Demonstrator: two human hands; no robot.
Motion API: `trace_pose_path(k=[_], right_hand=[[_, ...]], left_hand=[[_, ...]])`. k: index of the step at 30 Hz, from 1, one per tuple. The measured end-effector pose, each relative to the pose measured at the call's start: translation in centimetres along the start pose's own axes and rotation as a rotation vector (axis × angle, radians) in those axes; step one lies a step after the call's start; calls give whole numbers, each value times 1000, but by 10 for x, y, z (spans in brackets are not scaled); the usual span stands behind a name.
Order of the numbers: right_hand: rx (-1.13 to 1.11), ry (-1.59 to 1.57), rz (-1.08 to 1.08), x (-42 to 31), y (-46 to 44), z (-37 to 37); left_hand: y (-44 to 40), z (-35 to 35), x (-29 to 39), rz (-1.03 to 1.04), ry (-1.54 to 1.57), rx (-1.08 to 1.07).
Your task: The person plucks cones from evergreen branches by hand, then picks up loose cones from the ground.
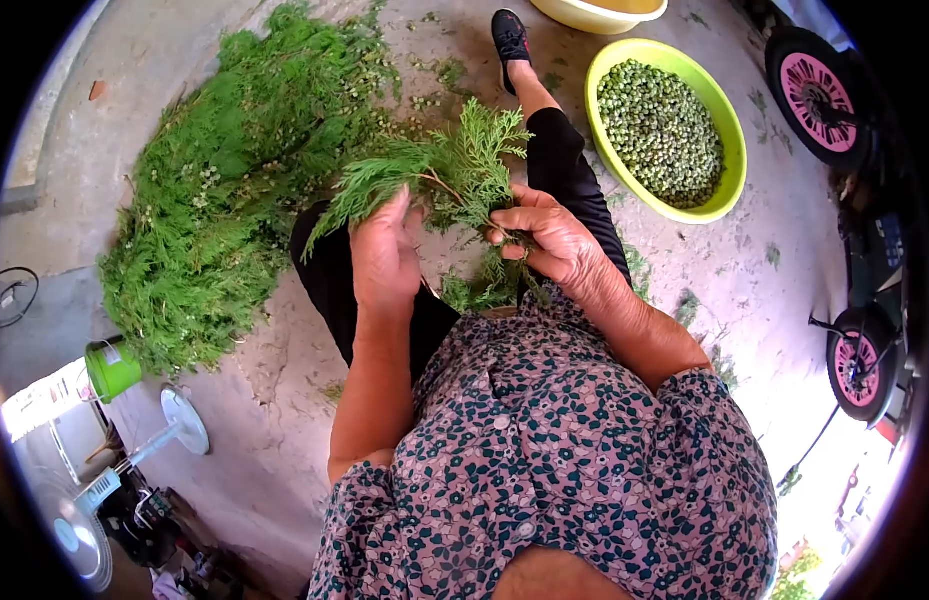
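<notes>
A green leafy sprig (474, 165) with a thin brown stem is held up between my two hands, above my lap. My left hand (387, 250) has its fingers closed on the left part of the sprig, partly hidden by the leaves. My right hand (549, 238) pinches the lower right end of its stem between thumb and fingers. To the left on the floor lies a large heap of green branches (224, 190) with small pale berries among them. A yellow-green basin (732, 140) full of small round green berries (659, 130) stands at the upper right.
Another pale yellow basin (594, 18) is at the top edge. A green bucket (112, 370) and a standing fan (79, 530) are at the lower left. Pink-wheeled vehicle parts (809, 95) line the right side. Loose leaf bits lie scattered on the concrete floor (274, 440).
</notes>
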State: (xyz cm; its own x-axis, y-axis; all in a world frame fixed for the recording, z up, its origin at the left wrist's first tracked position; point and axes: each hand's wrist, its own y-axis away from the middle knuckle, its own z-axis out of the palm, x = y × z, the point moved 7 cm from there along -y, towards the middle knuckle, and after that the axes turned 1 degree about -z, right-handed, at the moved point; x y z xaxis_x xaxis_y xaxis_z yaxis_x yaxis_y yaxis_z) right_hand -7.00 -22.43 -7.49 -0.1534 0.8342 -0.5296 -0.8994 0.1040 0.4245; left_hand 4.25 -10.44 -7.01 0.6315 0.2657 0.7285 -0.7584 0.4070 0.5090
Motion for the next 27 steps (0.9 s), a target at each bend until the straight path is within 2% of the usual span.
trace_pose_path(k=[3, 8, 10, 15, 17, 20, 21, 22, 24, 25, 27], right_hand=[[-34, -37, 44, 9, 1, -2], [-52, 48, 83, 22, -1, -2], [-63, 255, -29, 23, -5, -3], [-65, 155, -11, 21, -4, 11], [-25, 465, -93, 16, -10, 11], [93, 461, -57, 14, -16, 12], [125, 311, -17, 18, -20, 5], [127, 311, -16, 17, -20, 4], [160, -70, -1, 13, -18, -3], [167, -65, -6, 15, -22, -14], [188, -78, -45, 10, -21, -29]], left_hand=[[-2, 0, 16, 196, -76, -90], [7, 8, 22, 204, -155, -34], [11, 12, 22, 239, -188, -32], [9, 20, 7, 210, -100, -74], [11, 27, 0, 157, -64, -126], [12, 33, 3, 175, -177, -125], [9, 32, 1, 119, -185, -134], [9, 34, 3, 127, -182, -148], [9, 25, 8, 45, -294, -81], [8, 21, 10, 85, -311, -53], [-1, 8, 2, 22, -276, -24]])
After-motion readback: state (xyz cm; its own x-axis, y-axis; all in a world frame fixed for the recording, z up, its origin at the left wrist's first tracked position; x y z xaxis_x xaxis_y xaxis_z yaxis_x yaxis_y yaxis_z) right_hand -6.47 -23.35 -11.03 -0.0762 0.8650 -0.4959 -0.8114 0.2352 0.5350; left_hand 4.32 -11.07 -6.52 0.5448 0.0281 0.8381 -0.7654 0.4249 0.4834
